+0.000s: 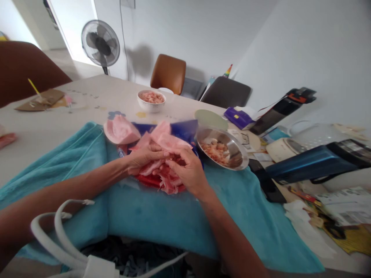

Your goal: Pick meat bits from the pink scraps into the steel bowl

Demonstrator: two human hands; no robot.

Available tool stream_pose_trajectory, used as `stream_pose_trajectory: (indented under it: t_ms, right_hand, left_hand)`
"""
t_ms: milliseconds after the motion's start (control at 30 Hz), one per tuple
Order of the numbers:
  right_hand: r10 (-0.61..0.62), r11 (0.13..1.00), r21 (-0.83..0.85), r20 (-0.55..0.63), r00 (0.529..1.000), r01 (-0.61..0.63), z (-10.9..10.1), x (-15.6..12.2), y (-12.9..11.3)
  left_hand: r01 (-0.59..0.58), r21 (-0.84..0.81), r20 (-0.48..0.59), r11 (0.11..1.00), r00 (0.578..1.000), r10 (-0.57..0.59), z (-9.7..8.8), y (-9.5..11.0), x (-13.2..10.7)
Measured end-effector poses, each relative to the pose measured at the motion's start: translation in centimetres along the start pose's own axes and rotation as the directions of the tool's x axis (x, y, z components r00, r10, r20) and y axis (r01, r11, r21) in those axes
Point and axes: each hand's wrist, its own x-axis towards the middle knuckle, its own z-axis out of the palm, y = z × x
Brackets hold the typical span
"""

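In the head view, my left hand and my right hand come together over a pile of pink pomelo peel and membrane. Fingers of both hands are closed on a pomelo segment, mostly hidden between them. Under the pile a red and blue plastic bag is spread on a teal towel. A thick piece of pomelo rind sits left of the pile. To the right, a steel bowl holds loose pomelo flesh. Farther back stands a white bowl heaped with similar flesh.
A blue bottle, a dark bottle, a black phone and a purple tissue pack crowd the right side. A green round mat lies behind the steel bowl. White cables cross the lower left foreground.
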Motion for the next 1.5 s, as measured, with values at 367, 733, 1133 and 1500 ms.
stream_pose_trajectory:
  t_ms: [367, 733, 1133, 1500]
  right_hand:
    - [0.103, 0.994, 0.057, -0.083, 0.991, -0.098, -0.2, -0.3, -0.3]
    - [0.425, 0.561, 0.644, 0.315, 0.849, -0.520, -1.1, 0.1, -1.4]
    - [0.492, 0.268, 0.820, 0.335, 0.804, -0.506, -0.5, 0.3, -0.8]
    - [0.456, 0.221, 0.835, 0.369, 0.810, -0.504, -0.1, 0.0, -0.5]
  left_hand:
    - [-0.064, 0.016, -0.042, 0.998, 0.997, 0.064, 0.3, 0.2, -0.1]
    - [-0.041, -0.002, 0.101, 0.999, 0.994, 0.041, 0.4, 0.4, -0.6]
    - [-0.040, -0.162, 0.086, 0.986, 0.995, 0.054, 0.5, 0.7, -0.5]
    - [-0.058, -0.161, 0.101, 0.985, 0.992, 0.075, 0.5, 0.7, -0.8]
